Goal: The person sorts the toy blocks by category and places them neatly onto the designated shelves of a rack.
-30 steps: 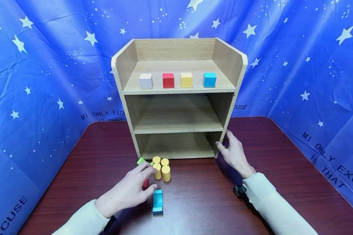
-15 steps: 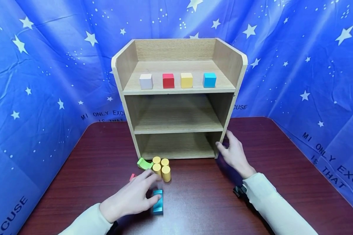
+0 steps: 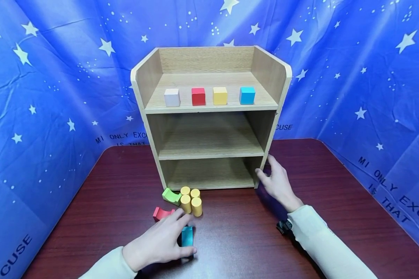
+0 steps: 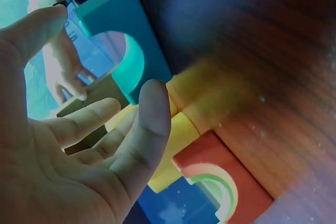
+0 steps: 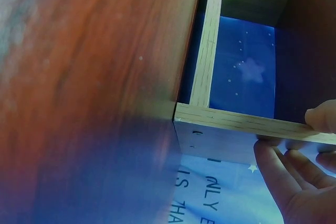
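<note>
My left hand (image 3: pixel 160 242) is over a teal arch block (image 3: pixel 187 237), its thumb by the near end and its fingers by the far end. In the left wrist view a gap shows between the thumb and the teal block (image 4: pixel 147 35), and the fingers are spread around its other end. A red arch block (image 3: pixel 161 214) lies just beyond this hand, partly covered by it. My right hand (image 3: pixel 279 184) grips the right side panel of the wooden shelf (image 3: pixel 211 157). In the right wrist view its thumb is on the panel's front edge (image 5: pixel 247 119), with fingers against the outer face.
Several yellow cylinders (image 3: pixel 196 207) stand grouped before the shelf's lower left corner, beside a green arch block (image 3: pixel 172 196). White (image 3: pixel 172 97), red (image 3: pixel 198 97), yellow (image 3: pixel 220 96) and blue (image 3: pixel 247 95) cubes line the top shelf. A star-printed blue curtain (image 3: pixel 56 97) surrounds the table (image 3: pixel 230 232).
My left hand has moved right and slightly nearer, from over the red arch block to over the teal one, uncovering the green and red blocks. My right hand stays on the shelf.
</note>
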The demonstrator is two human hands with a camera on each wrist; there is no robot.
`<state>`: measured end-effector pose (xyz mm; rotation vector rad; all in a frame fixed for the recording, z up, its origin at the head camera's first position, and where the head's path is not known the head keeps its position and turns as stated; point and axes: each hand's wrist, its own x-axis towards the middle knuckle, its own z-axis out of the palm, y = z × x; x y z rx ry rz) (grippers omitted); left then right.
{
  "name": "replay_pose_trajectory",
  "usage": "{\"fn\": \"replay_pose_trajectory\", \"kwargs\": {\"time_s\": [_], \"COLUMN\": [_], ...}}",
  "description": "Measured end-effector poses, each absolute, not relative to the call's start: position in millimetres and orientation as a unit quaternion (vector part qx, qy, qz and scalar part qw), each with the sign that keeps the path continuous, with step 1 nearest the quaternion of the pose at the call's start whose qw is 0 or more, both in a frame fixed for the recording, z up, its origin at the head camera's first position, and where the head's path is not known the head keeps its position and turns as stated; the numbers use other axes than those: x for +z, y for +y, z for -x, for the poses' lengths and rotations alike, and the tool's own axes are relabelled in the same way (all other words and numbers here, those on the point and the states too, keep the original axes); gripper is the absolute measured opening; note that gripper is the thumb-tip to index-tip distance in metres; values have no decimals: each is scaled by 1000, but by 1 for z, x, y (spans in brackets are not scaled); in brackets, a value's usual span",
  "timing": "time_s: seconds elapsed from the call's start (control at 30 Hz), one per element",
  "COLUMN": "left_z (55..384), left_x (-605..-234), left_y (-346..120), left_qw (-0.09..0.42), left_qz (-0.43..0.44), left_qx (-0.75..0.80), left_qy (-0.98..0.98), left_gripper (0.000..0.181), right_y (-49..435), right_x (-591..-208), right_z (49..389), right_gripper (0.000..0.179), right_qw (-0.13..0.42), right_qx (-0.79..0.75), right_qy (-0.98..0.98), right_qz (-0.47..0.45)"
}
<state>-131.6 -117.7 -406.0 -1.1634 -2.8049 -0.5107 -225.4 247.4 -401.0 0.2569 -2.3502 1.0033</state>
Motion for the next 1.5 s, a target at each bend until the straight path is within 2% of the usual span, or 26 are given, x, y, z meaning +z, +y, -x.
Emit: {"fn": "replay_pose_trajectory", "kwargs": {"time_s": [0.33, 0.67, 0.93, 1.5], "left_z": [129, 132, 130, 130], "left_x": [-408, -407, -409, -411], "left_y": [-117, -117, -115, -114], "left_qw": [-3, 5, 15, 33], "left_qz": [393, 418, 410, 406], "left_qx": [-192, -193, -174, -151], "left_qy": [-899, -888, -895, -901], "left_gripper": [43, 46, 67, 56], "right_y": [247, 247, 247, 248], "right_x": [-401, -402, -403, -402], "right_z": [225, 224, 226, 225], "right_gripper": [47, 48, 48, 47], "right_qw": [276, 280, 283, 276], "right_qx": [379, 376, 379, 379], "right_qy": [-878, -878, -876, -878], "right_qz": [-97, -95, -93, -97]}}
